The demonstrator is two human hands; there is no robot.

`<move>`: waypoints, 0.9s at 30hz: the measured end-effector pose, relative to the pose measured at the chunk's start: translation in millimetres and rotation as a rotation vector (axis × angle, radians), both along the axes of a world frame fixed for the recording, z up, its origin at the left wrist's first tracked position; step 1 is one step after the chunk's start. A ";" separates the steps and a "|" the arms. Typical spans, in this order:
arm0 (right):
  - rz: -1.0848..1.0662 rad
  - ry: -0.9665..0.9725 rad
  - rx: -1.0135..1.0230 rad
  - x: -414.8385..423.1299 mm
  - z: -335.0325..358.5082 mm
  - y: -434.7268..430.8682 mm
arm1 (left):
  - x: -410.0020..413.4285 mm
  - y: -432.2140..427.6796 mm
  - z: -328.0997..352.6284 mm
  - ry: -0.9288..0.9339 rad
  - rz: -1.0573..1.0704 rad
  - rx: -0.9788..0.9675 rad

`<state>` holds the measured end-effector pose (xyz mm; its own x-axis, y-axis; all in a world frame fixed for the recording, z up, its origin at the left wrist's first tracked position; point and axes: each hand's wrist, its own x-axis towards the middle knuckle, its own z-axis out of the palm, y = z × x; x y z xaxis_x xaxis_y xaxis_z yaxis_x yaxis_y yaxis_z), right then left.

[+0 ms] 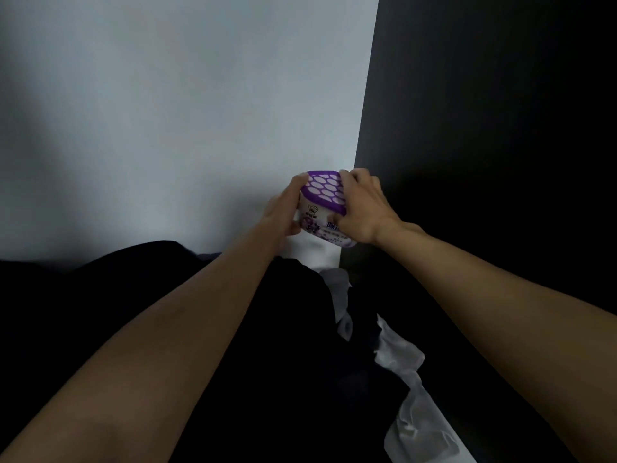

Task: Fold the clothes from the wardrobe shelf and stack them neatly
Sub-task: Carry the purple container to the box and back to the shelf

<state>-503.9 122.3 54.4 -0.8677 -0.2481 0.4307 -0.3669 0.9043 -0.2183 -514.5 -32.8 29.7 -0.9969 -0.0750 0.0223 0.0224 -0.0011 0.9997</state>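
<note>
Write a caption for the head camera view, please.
Left hand and right hand grip a purple-lidded container above dark clothes, before a pale panel.

domestic setting: the interior of a wardrobe compartment in a home. a pale, flat back panel [200, 111] meets a dark side panel [484, 95] at a straight vertical corner, forming an enclosed recess. dark clothes [283, 329] lie heaped and unfolded across the bottom of the recess, with a crumpled white garment [400, 372] among them. a small white tub [315, 217] with a purple vented lid [325, 190] is at the corner; its label print is too small to read.
</note>
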 end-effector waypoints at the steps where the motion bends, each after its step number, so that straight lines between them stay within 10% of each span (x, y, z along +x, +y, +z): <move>1: 0.000 -0.004 0.016 -9.0 -3.6 0.1 | -9.2 1.5 -5.1 -0.017 -0.014 0.009; 14: -0.025 -0.197 0.189 -87.1 -88.8 -5.9 | -86.9 13.8 -119.5 -0.156 0.014 0.159; 20: -0.031 -0.283 0.183 -98.3 -105.7 -8.0 | -83.7 -0.5 -140.2 -0.159 -0.047 -0.667; 27: -0.004 -0.352 0.209 -105.8 -116.0 -7.2 | -90.7 -2.1 -150.1 -0.117 -0.002 -0.924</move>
<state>-609.7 115.1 -61.6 -0.9543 -0.2950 0.0476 -0.2989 0.9437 -0.1418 -605.1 -34.9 -120.5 -0.9967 -0.0761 -0.0279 -0.0777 0.7964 0.5998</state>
